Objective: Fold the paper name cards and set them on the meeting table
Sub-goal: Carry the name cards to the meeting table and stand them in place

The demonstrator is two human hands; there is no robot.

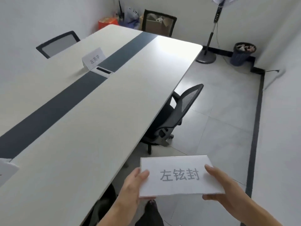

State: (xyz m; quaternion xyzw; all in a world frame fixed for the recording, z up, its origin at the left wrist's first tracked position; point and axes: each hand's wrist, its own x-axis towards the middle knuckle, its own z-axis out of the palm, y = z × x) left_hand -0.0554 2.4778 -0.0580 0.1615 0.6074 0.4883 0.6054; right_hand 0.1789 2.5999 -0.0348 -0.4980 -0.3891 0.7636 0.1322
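Observation:
I hold a white folded name card (pixel 179 176) with grey printed characters in front of me, off the table's right edge and above the floor. My left hand (pixel 132 186) grips its left edge and my right hand (pixel 218 186) grips its right edge. A second folded name card (pixel 94 58) stands upright on the long white meeting table (pixel 91 121), beside the dark centre strip. The corner of another white card (pixel 7 170) shows at the left border of the view, on the table.
A black mesh chair (pixel 172 116) is tucked under the table's right side. Two more chairs (pixel 57 44) (pixel 158 23) stand at the far left and far end. A standing fan (pixel 210 38) and a dark waste bin (pixel 243 53) occupy the far right corner. Boxes and bags sit in the far corner.

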